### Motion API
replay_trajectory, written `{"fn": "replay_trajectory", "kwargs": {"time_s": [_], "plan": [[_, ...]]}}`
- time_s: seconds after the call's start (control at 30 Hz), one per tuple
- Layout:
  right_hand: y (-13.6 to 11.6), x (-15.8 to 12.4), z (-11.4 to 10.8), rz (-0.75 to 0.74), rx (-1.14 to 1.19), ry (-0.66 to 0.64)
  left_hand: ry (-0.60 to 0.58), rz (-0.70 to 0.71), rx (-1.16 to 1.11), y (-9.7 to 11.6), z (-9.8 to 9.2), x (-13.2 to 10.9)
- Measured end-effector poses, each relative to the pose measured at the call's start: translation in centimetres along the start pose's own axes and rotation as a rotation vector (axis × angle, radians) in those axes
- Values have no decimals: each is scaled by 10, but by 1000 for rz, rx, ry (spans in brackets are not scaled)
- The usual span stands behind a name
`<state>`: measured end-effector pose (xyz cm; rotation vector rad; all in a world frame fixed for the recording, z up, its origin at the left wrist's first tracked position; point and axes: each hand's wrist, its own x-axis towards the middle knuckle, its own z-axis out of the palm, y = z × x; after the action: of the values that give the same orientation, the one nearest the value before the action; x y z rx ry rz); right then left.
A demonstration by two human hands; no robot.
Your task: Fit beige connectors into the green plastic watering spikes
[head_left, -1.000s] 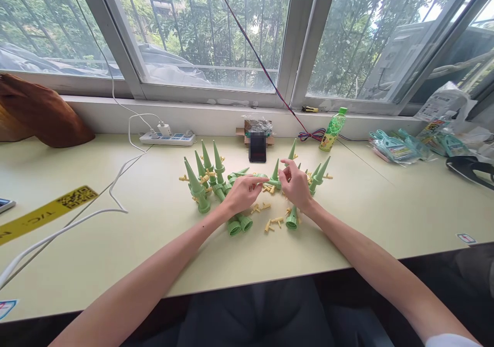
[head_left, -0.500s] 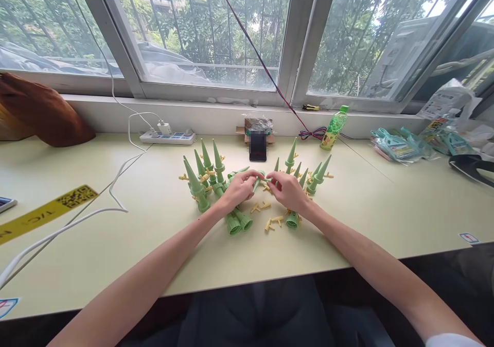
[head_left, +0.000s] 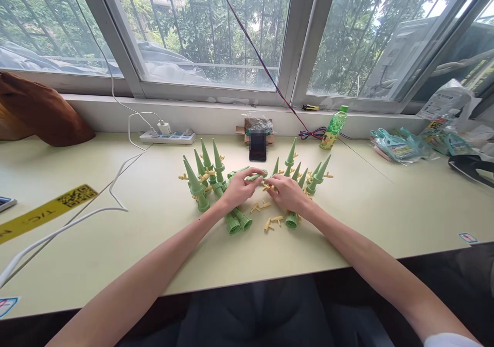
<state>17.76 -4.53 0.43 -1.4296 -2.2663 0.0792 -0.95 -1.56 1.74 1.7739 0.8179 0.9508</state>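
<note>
My left hand (head_left: 240,187) is closed around a green plastic watering spike (head_left: 258,175), holding it tilted above the table; the fingers hide part of it. Close on its right, my right hand (head_left: 286,192) has its fingertips together at a small yellow valve (head_left: 267,187). Several more yellow valves (head_left: 277,219) lie loose between my forearms. Green spikes with yellow valves fitted stand in a group at left (head_left: 195,178) and another group at right (head_left: 290,155). Other green spikes lie flat, their open threaded ends (head_left: 233,226) facing me.
A phone (head_left: 258,147) leans on a small box at the back. Behind are a power strip (head_left: 168,138) with a white cable, a green-capped drink bottle (head_left: 334,127) and coiled wires. Bagged teal parts (head_left: 399,145) lie far right, and a brown bag (head_left: 42,111) far left.
My right hand has moved slightly down and away from the spike, onto the yellow valves. My left hand has turned the spike to lie flatter.
</note>
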Motion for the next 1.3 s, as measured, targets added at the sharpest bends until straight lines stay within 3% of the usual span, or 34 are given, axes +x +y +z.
{"fn": "replay_trajectory", "kwargs": {"time_s": [0.17, 0.47, 0.53, 0.7, 0.77, 1.07, 1.3], "plan": [[-2, 0, -2, 13, -56, -15, 134, 93, 5, -4, 2, 2], [-4, -2, -2, -6, -106, -30, 346, 275, 223, -4, 1, 1], [-6, -2, -2, -21, -112, -36, 324, 331, 352, -4, 1, -1], [-6, -3, 0, -22, -121, -73, 52, 552, 715, -3, 4, -8], [-5, -3, 2, -14, -108, -89, 9, 593, 786, 0, 6, -11], [-4, -3, 5, 23, 21, -93, -70, 634, 794, -1, 9, -14], [-3, -4, 4, -101, 116, -95, -66, 648, 791, 0, 10, -15]]}}
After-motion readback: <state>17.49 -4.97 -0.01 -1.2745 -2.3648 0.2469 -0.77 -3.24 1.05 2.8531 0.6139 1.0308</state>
